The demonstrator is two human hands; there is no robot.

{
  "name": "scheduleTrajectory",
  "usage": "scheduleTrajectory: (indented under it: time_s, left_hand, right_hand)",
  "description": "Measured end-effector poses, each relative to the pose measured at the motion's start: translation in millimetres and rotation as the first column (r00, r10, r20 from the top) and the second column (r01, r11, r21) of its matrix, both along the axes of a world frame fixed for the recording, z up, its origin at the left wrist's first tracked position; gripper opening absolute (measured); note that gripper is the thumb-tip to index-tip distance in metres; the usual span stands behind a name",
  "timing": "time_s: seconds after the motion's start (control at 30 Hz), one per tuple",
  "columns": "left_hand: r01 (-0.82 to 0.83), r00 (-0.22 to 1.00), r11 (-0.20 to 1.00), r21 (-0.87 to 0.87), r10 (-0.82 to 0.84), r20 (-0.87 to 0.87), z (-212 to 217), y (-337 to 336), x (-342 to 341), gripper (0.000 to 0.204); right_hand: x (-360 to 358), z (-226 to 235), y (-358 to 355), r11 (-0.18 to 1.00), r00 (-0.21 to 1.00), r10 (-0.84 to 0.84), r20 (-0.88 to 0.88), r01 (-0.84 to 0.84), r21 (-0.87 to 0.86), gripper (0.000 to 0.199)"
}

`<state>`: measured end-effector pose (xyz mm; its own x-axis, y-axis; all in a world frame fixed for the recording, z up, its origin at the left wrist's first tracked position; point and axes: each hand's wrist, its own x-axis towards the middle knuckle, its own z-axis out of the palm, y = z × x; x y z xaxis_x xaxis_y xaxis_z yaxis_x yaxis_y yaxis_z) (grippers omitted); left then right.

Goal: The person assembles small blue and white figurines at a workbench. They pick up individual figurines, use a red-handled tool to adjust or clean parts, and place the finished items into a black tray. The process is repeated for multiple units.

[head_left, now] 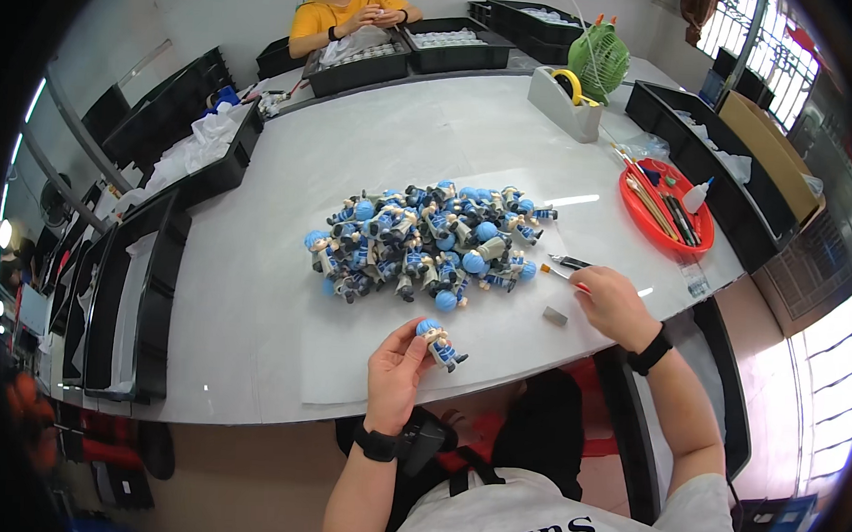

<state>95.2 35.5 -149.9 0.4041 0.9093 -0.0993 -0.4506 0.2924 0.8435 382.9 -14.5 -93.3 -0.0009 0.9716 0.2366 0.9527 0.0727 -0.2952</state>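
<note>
My left hand (395,377) is closed around a small blue-haired figurine (438,344) in blue and white clothes with dark shoes, tilted above the table's near edge. To the right, my right hand (616,306) pinches a thin, brush-like tool (557,275) whose orange-yellow end points left; its exact kind is too small to tell. Just beyond those fingers lies a dark pen-shaped tool (567,262). A small grey block (554,316) rests on the table to the left of my right hand. Ahead of both hands, a heap of similar figurines (418,237) covers the middle of a white sheet.
At the right, a red tray (649,217) holds brushes, pens and a white bottle (695,196). Behind it stand a tape dispenser (558,108) and a green fan (598,60). Black bins (163,297) line the table's sides. Across the table sits a person in yellow (385,0).
</note>
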Motion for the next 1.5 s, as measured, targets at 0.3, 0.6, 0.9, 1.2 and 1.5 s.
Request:
scheduleTrajectory:
  time_s: [0.3,0.6,0.9,1.2,1.5]
  left_hand:
    - [0.048,0.998,0.999,-0.023,-0.048,0.042,-4,2,-2,0.029]
    - [0.038,0.997,0.999,-0.019,-0.037,0.07,-7,2,-3,0.032]
    - [0.042,0.999,0.999,-0.002,-0.042,0.03,-5,1,-2,0.031]
    - [0.032,0.999,0.999,0.02,-0.033,0.032,-2,0,-2,0.031]
    - [0.018,1.0,0.999,0.045,-0.018,0.002,-2,0,-1,0.032]
  right_hand:
    - [9,3,-11,0.993,0.999,0.021,0.048,-0.026,0.115,0.013]
    - [-83,26,-39,0.889,0.745,0.38,-0.548,-0.129,0.44,0.046]
    - [-140,-6,-38,0.887,0.785,0.419,-0.457,-0.246,0.39,0.016]
    - [-144,-12,-27,0.799,0.872,0.466,-0.153,-0.34,0.496,0.024]
    - [-144,-14,-27,0.809,0.872,0.472,-0.13,-0.37,0.457,0.024]
